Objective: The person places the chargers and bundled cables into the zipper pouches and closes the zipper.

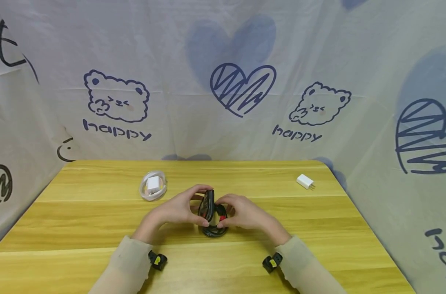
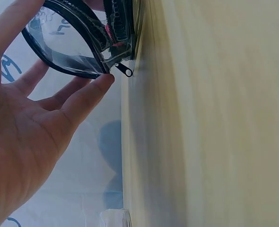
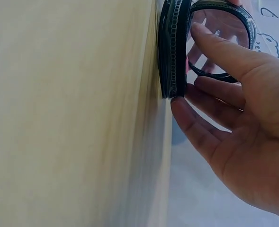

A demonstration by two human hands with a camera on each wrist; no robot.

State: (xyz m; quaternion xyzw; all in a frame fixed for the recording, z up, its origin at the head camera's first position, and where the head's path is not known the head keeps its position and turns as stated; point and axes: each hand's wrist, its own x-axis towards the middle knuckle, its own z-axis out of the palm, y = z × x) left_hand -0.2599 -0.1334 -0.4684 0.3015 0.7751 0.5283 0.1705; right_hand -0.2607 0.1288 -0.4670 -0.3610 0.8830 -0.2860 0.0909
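A small round zip case of clear plastic with black trim [image 1: 214,232] sits unfolded on the table, one half low and the other standing upright. My left hand [image 1: 177,210] holds the upright half [image 1: 207,205] by its edge, fingers at the top and thumb at the bottom. On the other side, my right hand [image 1: 243,212] grips the lower half, thumb and fingers apart around its rim. Something red [image 1: 222,218] shows at the case's inner side. A zip pull [image 2: 125,70] hangs near a left fingertip in the left wrist view.
At the back left, a white charger plug [image 1: 153,184] lies within a round, clear case [image 1: 163,193]. Another white charger plug [image 1: 304,181] with metal prongs lies at the back right of the wooden table [image 1: 215,269]. A printed cloth [image 1: 179,73] hangs behind.
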